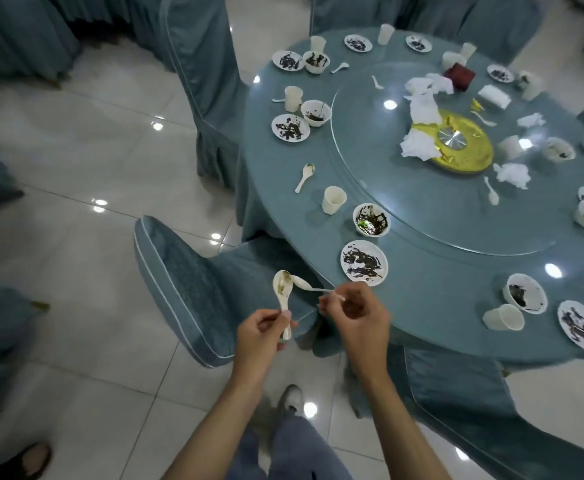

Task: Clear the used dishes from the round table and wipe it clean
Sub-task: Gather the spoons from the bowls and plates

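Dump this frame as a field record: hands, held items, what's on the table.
left hand: grips a soiled white ceramic spoon by its handle
right hand: pinches a second white spoon by its handle, bowl close to the first
hand position: off the table edge, above a teal-covered chair
table: round table, teal cloth, glass turntable
uncleared nearby: sauce-smeared white plate, dirty white bowl, paper cup, loose white spoon
on turntable: crumpled white napkins

Dishes crowd the table (283,220) edge
Beyond the grip of the right hand (356,317), a smeared plate (364,263), bowl (371,220) and cup (333,200) bar the way; bare cloth (443,299) opens rightward, a chair (186,289) stands below-left.
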Demonstrator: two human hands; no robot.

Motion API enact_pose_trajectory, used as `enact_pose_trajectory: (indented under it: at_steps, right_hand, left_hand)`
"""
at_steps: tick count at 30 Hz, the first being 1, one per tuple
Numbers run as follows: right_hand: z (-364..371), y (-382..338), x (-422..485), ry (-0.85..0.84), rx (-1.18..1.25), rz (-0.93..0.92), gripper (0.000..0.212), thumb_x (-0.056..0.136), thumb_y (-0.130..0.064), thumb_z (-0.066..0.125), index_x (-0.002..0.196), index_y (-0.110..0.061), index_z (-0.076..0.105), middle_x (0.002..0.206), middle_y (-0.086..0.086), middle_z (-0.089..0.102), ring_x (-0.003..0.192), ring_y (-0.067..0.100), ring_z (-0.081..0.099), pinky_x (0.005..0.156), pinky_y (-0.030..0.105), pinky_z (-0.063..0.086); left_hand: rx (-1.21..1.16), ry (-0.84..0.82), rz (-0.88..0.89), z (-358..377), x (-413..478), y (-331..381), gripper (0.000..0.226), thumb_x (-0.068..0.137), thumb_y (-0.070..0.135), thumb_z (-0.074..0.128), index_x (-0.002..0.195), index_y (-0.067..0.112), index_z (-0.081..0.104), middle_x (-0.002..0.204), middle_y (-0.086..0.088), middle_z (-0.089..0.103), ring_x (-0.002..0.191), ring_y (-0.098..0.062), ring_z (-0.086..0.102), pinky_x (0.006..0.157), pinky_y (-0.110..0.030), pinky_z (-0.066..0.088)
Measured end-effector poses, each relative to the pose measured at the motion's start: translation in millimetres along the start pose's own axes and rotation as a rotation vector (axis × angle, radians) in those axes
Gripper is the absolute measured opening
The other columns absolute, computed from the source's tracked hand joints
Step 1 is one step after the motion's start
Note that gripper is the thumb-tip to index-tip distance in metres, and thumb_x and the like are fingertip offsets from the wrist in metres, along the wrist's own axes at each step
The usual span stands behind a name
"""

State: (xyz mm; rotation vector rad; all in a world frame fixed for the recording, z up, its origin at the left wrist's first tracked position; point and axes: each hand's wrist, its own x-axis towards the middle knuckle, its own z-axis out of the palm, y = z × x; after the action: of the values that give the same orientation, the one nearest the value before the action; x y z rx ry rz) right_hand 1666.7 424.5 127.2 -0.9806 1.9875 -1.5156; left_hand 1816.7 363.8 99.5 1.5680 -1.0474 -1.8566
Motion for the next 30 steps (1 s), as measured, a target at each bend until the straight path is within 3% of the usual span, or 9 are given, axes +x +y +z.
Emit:
enact_pose_trajectory:
  at_steps: [2, 4, 8, 13, 15, 18, 23, 27, 30]
  right_hand:
    - [11.9, -0.9, -4.3, 0.0, 0.061, 0.01, 0.008, 0.086, -0.02, 0.073, 0.087, -0.024, 0.066, 0.085, 0.004, 0.078, 0.082, 0.023, 0.078, 0.079, 0.05, 0.062]
    - [19.2, -2.3, -4.5, -0.024, 0.047, 0.005, 0.009, 0.087, -0.018, 0.075, 0.089, -0.023, 0.068, 0.087, 0.003, 0.078, 0.085, 0.021, 0.078, 0.081, 0.048, 0.062]
    - [24.4, -2.4, -4.6, -0.056, -0.243, -0.153, 0.01, 0.087, -0.011, 0.078, 0.094, -0.018, 0.074, 0.087, -0.012, 0.076, 0.08, 0.002, 0.072, 0.076, 0.024, 0.06]
    - [33.0, -4.5, -6.8, -0.047, -0.409, -0.289, 0.019, 0.09, -0.02, 0.077, 0.109, -0.017, 0.079, 0.093, -0.008, 0.077, 0.08, -0.002, 0.067, 0.077, 0.006, 0.051]
    - [37.1, -6.2, -7.7, -0.082, -0.432, -0.3, 0.022, 0.095, -0.028, 0.073, 0.115, -0.02, 0.078, 0.098, -0.009, 0.078, 0.083, -0.001, 0.07, 0.078, 0.011, 0.055]
    - [40.6, -5.8, -7.1, -0.091, -0.454, -0.306, 0.026, 0.099, -0.036, 0.068, 0.117, -0.02, 0.076, 0.099, -0.008, 0.077, 0.084, 0.0, 0.069, 0.079, 0.016, 0.057]
    - [45.8, -1.8, -7.8, -0.084, -0.516, -0.301, 0.035, 0.101, -0.048, 0.056, 0.118, -0.023, 0.074, 0.086, -0.008, 0.07, 0.071, 0.004, 0.057, 0.065, 0.028, 0.054]
    - [47.4, 8.7, -13.2, -0.247, -0.289, -0.115, 0.033, 0.103, -0.048, 0.056, 0.133, -0.037, 0.064, 0.078, -0.009, 0.066, 0.066, 0.012, 0.062, 0.065, 0.034, 0.055]
    - [47.3, 12.1, -16.8, -0.288, -0.142, -0.037, 0.03, 0.104, -0.039, 0.058, 0.133, -0.037, 0.066, 0.088, -0.012, 0.073, 0.07, 0.014, 0.065, 0.066, 0.035, 0.055]
  left_hand:
    - [0.007, -0.006, 0.016, -1.3, 1.0, 5.1, 0.014, 0.096, 0.023, 0.071, 0.103, 0.01, 0.072, 0.087, 0.001, 0.08, 0.07, -0.003, 0.07, 0.064, -0.022, 0.055]
    - [0.009, -0.01, 0.023, 0.0, 2.5, 12.6, 0.011, 0.097, 0.023, 0.07, 0.102, 0.013, 0.072, 0.086, 0.005, 0.079, 0.071, -0.001, 0.071, 0.059, -0.017, 0.054]
    - [-0.049, -0.001, 0.005, 2.4, 2.9, 24.5, 0.013, 0.095, 0.029, 0.071, 0.102, 0.018, 0.073, 0.089, 0.009, 0.078, 0.086, -0.012, 0.073, 0.059, -0.016, 0.053]
    - [-0.225, -0.025, -0.089, 6.2, 7.1, 34.2, 0.028, 0.085, 0.034, 0.079, 0.108, 0.018, 0.074, 0.105, -0.001, 0.078, 0.101, -0.02, 0.074, 0.078, -0.031, 0.059]
    - [-0.296, -0.048, -0.131, 8.6, 8.3, 35.9, 0.031, 0.083, 0.033, 0.078, 0.109, 0.015, 0.074, 0.107, -0.007, 0.078, 0.103, -0.025, 0.075, 0.083, -0.037, 0.06]
    - [-0.361, -0.085, -0.188, 8.0, 10.3, 38.1, 0.025, 0.092, 0.026, 0.072, 0.114, 0.013, 0.072, 0.11, -0.011, 0.077, 0.105, -0.027, 0.073, 0.079, -0.035, 0.058]
    - [-0.464, -0.187, -0.277, 3.5, 14.2, 35.9, 0.044, 0.089, 0.031, 0.071, 0.125, 0.006, 0.066, 0.12, -0.018, 0.073, 0.113, -0.029, 0.07, 0.081, -0.035, 0.057]
    - [-0.486, -0.219, -0.297, -1.3, 18.2, 30.8, 0.045, 0.089, 0.033, 0.072, 0.126, 0.008, 0.068, 0.121, -0.016, 0.073, 0.115, -0.029, 0.069, 0.084, -0.036, 0.058]
    - [-0.512, -0.211, -0.299, -8.2, 19.7, 28.0, 0.041, 0.092, 0.025, 0.072, 0.126, 0.004, 0.066, 0.108, -0.016, 0.076, 0.098, -0.024, 0.075, 0.071, -0.031, 0.062]
